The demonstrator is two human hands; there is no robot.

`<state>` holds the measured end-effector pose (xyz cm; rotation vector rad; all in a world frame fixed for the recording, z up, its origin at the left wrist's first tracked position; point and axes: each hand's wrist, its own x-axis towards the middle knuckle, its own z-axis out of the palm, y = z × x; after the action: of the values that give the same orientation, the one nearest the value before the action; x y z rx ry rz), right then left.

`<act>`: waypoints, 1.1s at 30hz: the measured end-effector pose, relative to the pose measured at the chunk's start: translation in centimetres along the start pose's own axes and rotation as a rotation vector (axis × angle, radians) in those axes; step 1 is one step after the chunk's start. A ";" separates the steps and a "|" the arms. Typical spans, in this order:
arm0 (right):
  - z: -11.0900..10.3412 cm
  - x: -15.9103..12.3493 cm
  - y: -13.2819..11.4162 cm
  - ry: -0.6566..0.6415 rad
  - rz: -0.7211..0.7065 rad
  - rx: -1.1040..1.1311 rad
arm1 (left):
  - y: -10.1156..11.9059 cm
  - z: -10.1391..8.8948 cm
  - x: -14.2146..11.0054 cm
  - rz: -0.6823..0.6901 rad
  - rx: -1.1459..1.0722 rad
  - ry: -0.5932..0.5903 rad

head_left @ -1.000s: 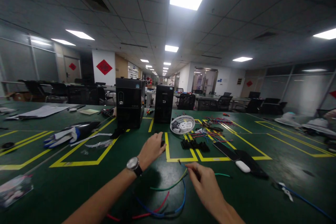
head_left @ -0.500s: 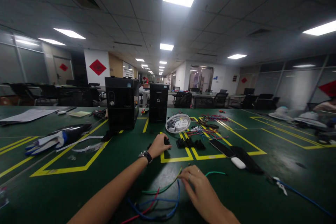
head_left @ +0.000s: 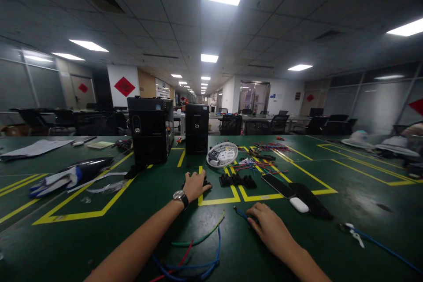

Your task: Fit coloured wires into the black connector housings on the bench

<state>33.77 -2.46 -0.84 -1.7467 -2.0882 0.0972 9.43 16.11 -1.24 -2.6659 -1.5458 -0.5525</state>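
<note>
On a green table (head_left: 357,266), my half-open left hand (head_left: 195,185) spans a black part (head_left: 206,181), my curled right hand (head_left: 269,225) meets a blue wire (head_left: 241,213), grips unclear.

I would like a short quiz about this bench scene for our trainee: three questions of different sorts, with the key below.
1. Fill in: The round-faced wristwatch with black strap is on the ____ wrist.
2. True or false: In the picture, the white oval plastic basket is to the right of both black rectangular computer towers.
3. Which is nearest to the right hand? A) white-and-blue glove B) thin blue insulated wire C) flat white papers

Key: 1. left; 2. true; 3. B
</note>
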 end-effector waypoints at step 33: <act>-1.5 -0.7 1.4 -0.097 -0.053 0.178 | 5.7 3.0 4.7 0.167 -0.143 -0.142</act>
<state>35.72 -3.13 -0.07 -1.6090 -2.1211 0.3482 17.24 17.62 -1.65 -2.9661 -1.3427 -0.4928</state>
